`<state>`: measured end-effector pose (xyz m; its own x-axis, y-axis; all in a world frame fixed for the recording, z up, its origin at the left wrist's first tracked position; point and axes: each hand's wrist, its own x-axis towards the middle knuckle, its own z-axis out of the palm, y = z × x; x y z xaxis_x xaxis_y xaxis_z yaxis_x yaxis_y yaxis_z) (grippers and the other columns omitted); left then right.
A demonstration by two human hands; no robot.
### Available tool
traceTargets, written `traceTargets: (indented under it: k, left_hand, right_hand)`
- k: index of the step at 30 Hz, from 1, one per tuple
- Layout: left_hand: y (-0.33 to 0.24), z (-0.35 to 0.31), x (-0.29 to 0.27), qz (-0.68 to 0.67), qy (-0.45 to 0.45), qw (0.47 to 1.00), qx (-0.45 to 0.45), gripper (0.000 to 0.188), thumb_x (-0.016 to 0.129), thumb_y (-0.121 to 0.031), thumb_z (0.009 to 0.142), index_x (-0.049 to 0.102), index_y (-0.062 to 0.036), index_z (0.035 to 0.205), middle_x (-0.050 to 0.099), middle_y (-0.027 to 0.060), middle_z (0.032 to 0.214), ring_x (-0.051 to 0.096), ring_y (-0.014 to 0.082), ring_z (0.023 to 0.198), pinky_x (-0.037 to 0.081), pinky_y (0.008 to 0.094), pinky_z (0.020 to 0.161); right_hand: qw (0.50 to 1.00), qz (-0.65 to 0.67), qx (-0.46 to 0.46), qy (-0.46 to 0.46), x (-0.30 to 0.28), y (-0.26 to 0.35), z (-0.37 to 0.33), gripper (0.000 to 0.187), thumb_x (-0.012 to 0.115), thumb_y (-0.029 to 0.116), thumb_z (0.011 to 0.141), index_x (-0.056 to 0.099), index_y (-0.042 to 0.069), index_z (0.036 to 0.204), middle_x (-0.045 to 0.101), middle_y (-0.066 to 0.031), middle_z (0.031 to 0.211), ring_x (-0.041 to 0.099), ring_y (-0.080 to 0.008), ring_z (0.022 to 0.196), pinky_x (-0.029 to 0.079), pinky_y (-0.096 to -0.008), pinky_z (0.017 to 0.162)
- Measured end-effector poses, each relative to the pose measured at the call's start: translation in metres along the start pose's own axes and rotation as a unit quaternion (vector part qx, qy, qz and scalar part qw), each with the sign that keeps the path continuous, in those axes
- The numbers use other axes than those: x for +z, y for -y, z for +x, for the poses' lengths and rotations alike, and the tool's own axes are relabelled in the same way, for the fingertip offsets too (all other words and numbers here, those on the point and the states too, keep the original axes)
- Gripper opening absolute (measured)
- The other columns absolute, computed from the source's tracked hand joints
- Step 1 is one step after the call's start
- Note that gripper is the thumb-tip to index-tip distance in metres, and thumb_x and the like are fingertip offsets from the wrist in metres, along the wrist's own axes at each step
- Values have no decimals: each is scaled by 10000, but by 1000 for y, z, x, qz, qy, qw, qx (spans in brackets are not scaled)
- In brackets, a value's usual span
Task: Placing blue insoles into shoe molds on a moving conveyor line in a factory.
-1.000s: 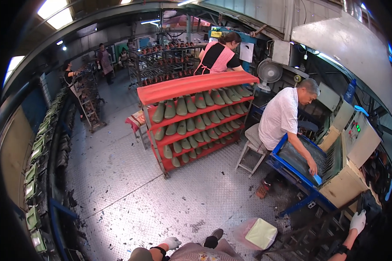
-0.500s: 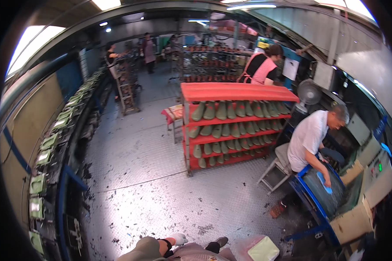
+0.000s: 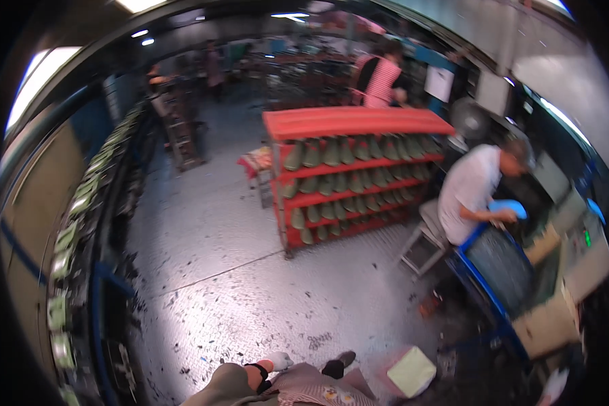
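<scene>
At the lower edge, an olive sleeve or cloth leads to a band of skin with a dark strap. Beyond it is a small white shape that looks like my left hand in a glove. It hangs over the floor near my dark shoe, with nothing visible in it; its fingers are too small to make out. A checked apron covers my front. I cannot make out my right hand; a blurred white shape at the lower right is unclear. A pale square block lies on plastic to my right.
A red rack of green shoe forms stands ahead. To its right, a seated co-worker holds a blue flat piece at a blue-framed machine. Along the left runs a line of green moulds. Dark scraps litter the metal floor.
My view has tilted down and turned slightly right, blurring the picture. The seated co-worker has lifted the blue piece off the machine's surface and now holds it up.
</scene>
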<state>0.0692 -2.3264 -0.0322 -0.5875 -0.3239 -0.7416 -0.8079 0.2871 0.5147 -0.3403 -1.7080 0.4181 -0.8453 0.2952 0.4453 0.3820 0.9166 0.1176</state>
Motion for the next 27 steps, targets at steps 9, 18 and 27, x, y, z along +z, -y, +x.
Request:
traceTargets:
  k: [9, 18, 27]
  left_hand:
    - [-23, -15, -16, -87, 19, 995, -40, 364, 590, -327, 899, 670, 10, 1009, 723, 114, 869, 676, 171, 671, 538, 313, 622]
    - [-19, -8, -13, -85, 27, 995, -42, 360, 589, -319, 910, 676, 19, 998, 728, 91, 848, 674, 152, 645, 545, 290, 589]
    - [-35, 9, -21, -70, 48, 996, 12, 378, 586, -317, 916, 620, 17, 1090, 686, 145, 932, 661, 205, 755, 554, 327, 644]
  right_hand:
    - [996, 69, 55, -2, 4, 18, 9, 387, 545, 268, 882, 575, -3, 1156, 646, -277, 1062, 618, -441, 1000, 491, -500, 863]
    - [995, 67, 65, -19, 13, 9, -1, 324, 563, 277, 888, 572, 29, 1096, 667, -249, 992, 645, -414, 956, 513, -494, 829]
    - [994, 74, 79, -34, 14, 12, -2, 327, 569, 276, 889, 575, 33, 1108, 665, -243, 1026, 641, -402, 988, 510, -484, 856]
